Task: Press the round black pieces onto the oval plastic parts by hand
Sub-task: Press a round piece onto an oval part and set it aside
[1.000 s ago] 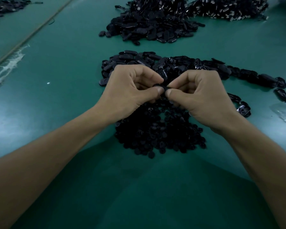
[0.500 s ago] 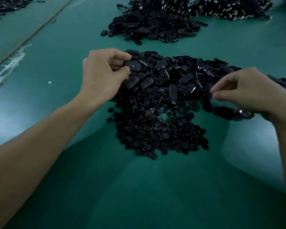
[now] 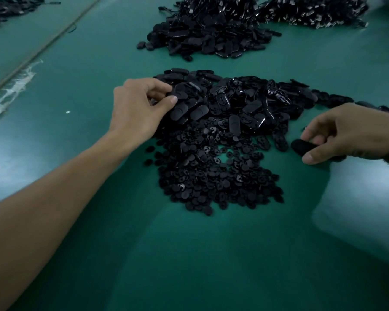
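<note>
Green table (image 3: 76, 243): work surface. Far heap (image 3: 211, 34) of black parts: set well beyond both hands. Pile of oval plastic parts (image 3: 245, 102): spread between the hands. Pile of round black pieces (image 3: 211, 176): laid nearer, touching the oval pile. Left hand (image 3: 139, 108): curled at the oval pile's left edge, first oval part (image 3: 177, 94) pinched between thumb and forefinger. Right hand (image 3: 350, 133): curled at the pile's right, second oval part (image 3: 301, 145) held between fingers and thumb.

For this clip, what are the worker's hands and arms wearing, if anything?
Nothing visible: the left hand and right hand are ungloved, with no rings, and the left forearm shows no sleeve or watch. The right wrist runs off the frame edge.
</note>
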Action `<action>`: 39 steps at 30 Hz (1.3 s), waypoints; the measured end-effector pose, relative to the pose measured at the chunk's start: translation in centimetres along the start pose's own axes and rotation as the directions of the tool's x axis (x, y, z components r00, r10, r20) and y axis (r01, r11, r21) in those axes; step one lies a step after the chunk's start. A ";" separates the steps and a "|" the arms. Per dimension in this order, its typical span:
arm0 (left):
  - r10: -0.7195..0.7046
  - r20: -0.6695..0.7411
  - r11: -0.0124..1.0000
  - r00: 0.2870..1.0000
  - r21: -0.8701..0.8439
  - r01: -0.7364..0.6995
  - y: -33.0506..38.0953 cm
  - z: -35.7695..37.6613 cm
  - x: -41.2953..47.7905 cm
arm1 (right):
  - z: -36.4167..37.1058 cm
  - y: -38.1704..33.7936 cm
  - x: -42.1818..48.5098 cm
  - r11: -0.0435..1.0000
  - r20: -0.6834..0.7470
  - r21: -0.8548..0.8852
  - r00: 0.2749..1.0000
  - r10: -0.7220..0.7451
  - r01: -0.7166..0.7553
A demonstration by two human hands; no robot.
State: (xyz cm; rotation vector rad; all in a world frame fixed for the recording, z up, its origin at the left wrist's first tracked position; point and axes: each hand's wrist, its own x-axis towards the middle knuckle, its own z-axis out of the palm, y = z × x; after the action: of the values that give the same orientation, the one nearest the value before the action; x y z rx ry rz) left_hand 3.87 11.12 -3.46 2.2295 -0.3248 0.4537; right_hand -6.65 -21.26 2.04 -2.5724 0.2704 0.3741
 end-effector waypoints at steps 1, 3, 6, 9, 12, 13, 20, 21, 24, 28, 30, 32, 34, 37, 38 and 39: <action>-0.008 0.001 1.000 1.000 0.004 0.008 0.0 0.0 -0.1 | 0.1 -0.1 0.2 1.000 -0.008 0.002 1.000 -0.008 0.008; -0.023 0.003 1.000 1.000 -0.004 0.023 0.0 0.1 -0.1 | 0.3 -0.3 0.3 1.000 -0.036 0.015 0.999 -0.022 0.022; -0.008 0.008 1.000 1.000 -0.024 0.008 0.3 0.1 -0.2 | 0.6 -0.5 0.3 0.998 -0.121 0.036 0.992 -0.039 0.044; 0.030 0.013 0.999 0.999 -0.033 -0.029 0.9 0.1 -0.4 | 0.5 -0.4 0.2 0.995 -0.168 0.078 0.985 -0.047 0.061; 0.054 0.012 0.997 0.998 -0.061 -0.053 1.5 0.1 -0.6 | 0.3 0.0 0.3 0.989 -0.172 0.130 0.984 -0.051 0.074; 0.062 0.007 0.996 0.998 -0.070 -0.062 1.7 0.1 -0.6 | 0.2 0.0 0.2 0.986 -0.165 0.148 0.985 -0.054 0.079; 0.146 0.068 0.971 0.987 -0.199 -0.130 3.7 0.2 -1.7 | 0.6 -1.0 0.1 0.924 -0.294 0.273 0.938 -0.185 0.268; 0.164 0.100 0.964 0.981 -0.228 -0.138 4.0 0.2 -1.9 | 0.9 -1.6 0.0 0.909 -0.287 0.283 0.931 -0.224 0.306; 0.224 0.205 0.941 0.953 -0.301 -0.156 4.8 0.5 -2.6 | 2.2 -3.3 -0.2 0.861 -0.214 0.261 0.896 -0.390 0.437; 0.252 0.316 0.913 0.915 -0.391 -0.117 5.4 0.8 -3.1 | 4.0 -5.1 -0.3 0.780 -0.203 0.332 0.848 -0.490 0.530; 0.239 0.347 0.908 0.907 -0.411 -0.082 5.5 0.9 -3.3 | 4.8 -5.5 -0.2 0.746 -0.219 0.403 0.847 -0.484 0.530; 0.224 0.362 0.902 0.905 -0.428 -0.052 5.4 1.1 -3.4 | 5.3 -5.8 0.0 0.723 -0.244 0.451 0.852 -0.464 0.523; 0.205 0.361 0.897 0.910 -0.441 -0.028 5.3 1.2 -3.4 | 5.6 -5.9 0.1 0.718 -0.283 0.455 0.850 -0.445 0.527; 0.162 0.329 0.899 0.930 -0.437 -0.002 5.0 1.1 -3.0 | 5.7 -5.6 0.4 0.769 -0.371 0.367 0.841 -0.395 0.523; 0.139 0.311 0.898 0.940 -0.440 0.013 4.9 1.1 -2.9 | 5.7 -5.5 0.5 0.805 -0.378 0.297 0.838 -0.394 0.513; 0.115 0.293 0.895 0.949 -0.444 0.029 4.8 1.1 -2.7 | 5.7 -5.4 0.6 0.842 -0.363 0.218 0.842 -0.399 0.493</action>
State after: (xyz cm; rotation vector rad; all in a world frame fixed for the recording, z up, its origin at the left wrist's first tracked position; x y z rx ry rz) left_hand -0.17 7.51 -2.04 1.8368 -0.5847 0.0313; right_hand -5.86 -13.85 -0.34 -2.2782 -0.1713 -0.2309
